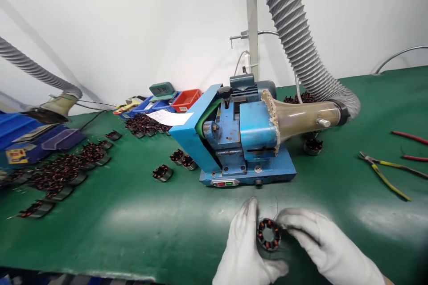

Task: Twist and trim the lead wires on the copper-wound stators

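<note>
A small ring-shaped motor stator (269, 234) with copper windings and black insulation is between my hands at the front of the bench. My left hand (245, 249), in a white glove, is curved around its left side and steadies it, the fingers pointing forward and the thumb low at the near side. On the right, my gloved right hand (310, 234) has its fingertips pressed together at the stator's edge. Thin loose wires stick out from the stator near those fingertips. What the right fingertips pinch is too small to make out.
A blue belt machine (247, 142) with a suction hose (297, 31) stands ahead. Yellow-handled cutters (381, 167) and a red-handled tool (411, 137) lie right. Piled stators (60, 171) sit left, single ones (162, 172) nearer; red (187, 99) and blue bins (145, 106) stand behind.
</note>
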Demonstrator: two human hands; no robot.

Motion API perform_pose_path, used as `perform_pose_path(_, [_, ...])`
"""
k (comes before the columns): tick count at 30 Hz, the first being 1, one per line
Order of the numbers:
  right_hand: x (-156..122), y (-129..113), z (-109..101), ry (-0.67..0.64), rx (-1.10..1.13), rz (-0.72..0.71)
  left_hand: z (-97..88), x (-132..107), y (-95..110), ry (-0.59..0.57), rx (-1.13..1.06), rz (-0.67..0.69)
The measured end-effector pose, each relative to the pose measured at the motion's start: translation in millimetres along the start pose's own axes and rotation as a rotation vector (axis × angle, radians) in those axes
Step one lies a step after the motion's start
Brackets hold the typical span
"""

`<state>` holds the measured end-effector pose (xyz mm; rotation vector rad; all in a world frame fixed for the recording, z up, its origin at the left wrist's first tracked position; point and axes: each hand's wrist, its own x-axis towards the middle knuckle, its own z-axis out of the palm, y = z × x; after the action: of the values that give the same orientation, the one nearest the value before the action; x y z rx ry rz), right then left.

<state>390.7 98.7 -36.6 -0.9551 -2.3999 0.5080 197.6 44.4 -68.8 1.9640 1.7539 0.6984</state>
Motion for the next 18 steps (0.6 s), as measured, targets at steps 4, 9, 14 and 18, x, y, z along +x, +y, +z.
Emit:
perform_pose_path(4, [12.7,-10.0,13.3,-0.059,-0.204,-0.002,10.4,1.4,6.6,0.100,0.027,0.074])
perform_pose_path(9, [-2.5,-14.2,27.6,-0.011,-0.301,0.018,16.6,0.2,10.4,0.282,-0.060,0.108])
perform_pose_path(14, [-37.1,9.8,10.4,0.050,-0.314,-0.013,14.3,1.0,13.7,0.272,-0.060,0.115])
perform_pose_path(18, [-50.5,22.2,-6.2,0.107,-0.096,0.135,7.4,-0.4,20.9,0.312,0.075,0.155])
